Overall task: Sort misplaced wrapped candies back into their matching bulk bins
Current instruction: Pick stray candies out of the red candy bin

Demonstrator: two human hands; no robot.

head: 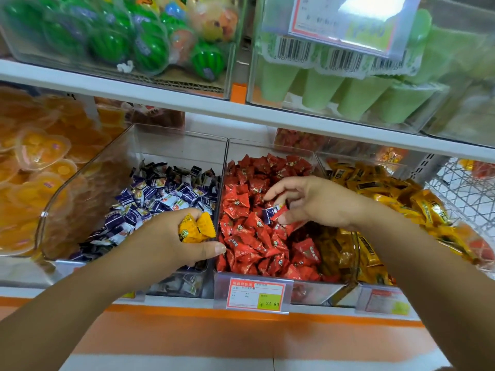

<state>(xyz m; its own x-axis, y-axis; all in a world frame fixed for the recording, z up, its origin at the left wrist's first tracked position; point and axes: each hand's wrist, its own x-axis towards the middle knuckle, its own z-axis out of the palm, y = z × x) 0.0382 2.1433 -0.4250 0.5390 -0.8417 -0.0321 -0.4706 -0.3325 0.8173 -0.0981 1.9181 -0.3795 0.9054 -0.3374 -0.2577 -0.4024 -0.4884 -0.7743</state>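
1. Head view, far left: a bin of orange jelly cups (pixel 32 162) is not part of the sorting. Next to it the purple bin (pixel 88 183) holds purple-and-white candies (pixel 160 194), and no stray colour shows on its surface.
2. The left hand (pixel 166 242) hangs over the front right corner of the purple bin. Its fingers are curled round a few yellow candies (pixel 197 227), and its thumb reaches across the clear divider (pixel 223 167). These strays are picked out but not yet home, since their bin lies two bins to the right.
3. The red bin (pixel 308 290), behind a price tag (pixel 255 294), is full of red candies (pixel 249 236). Whether more strays lie buried in it cannot be told.
4. The right hand (pixel 316 202) is low over the red pile. Its thumb and fingertips pinch a purple candy (pixel 269 211), and a red wrapper seems caught alongside it. This candy belongs one bin to the left.
5. The yellow bin (pixel 359 253) sits at the right, heaped with candies right up to its wall.
6. Each hand's load belongs on the other side, so the arms will probably cross.
7. The upper shelf (pixel 187 103) overhangs the backs of the bins, which leaves open room only above their front halves. The thin dividers stand proud of the candy and are the edges to lift over.
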